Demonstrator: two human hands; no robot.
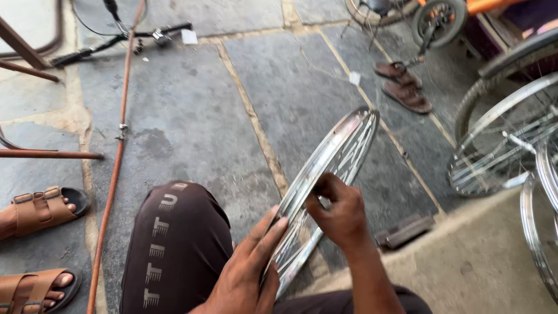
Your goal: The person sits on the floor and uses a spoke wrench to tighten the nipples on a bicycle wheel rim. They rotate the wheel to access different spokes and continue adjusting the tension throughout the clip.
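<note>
While the person sits low over the stone floor point(192, 116), a bare bicycle wheel rim point(331, 168) stands on edge between both hands, tilted and running from near the lap away toward the upper right. Its thin spokes point(351, 154) show through the hoop, blurred. The left hand point(247, 273) lies along the near part of the rim, palm against the metal, fingers point(270, 235) held together and stretched flat up its outer edge rather than wrapped round it. The right hand point(340, 215) reaches in from the other side; its fingers point(325, 186) are curled and pinched together at the rim's inner edge among the spokes. What exactly they pinch is too small and blurred to tell. The person's knee in dark trousers point(174, 244) sits just left of the rim.

Surroundings: more bicycle wheels point(500, 139) lean at the right edge, well apart from the hands, beside a raised pale concrete ledge point(482, 256). A small dark metal block point(404, 231) lies at the foot of that ledge, near the right wrist. A pair of brown sandals point(404, 86) lies empty on the floor beyond the rim. At the left edge, two feet of another person in tan sandals point(38, 212) are in view. A long reddish rod point(119, 139) runs across the floor from top to bottom, left of the knee. Bicycle parts point(125, 36) lie at the top left.
</note>
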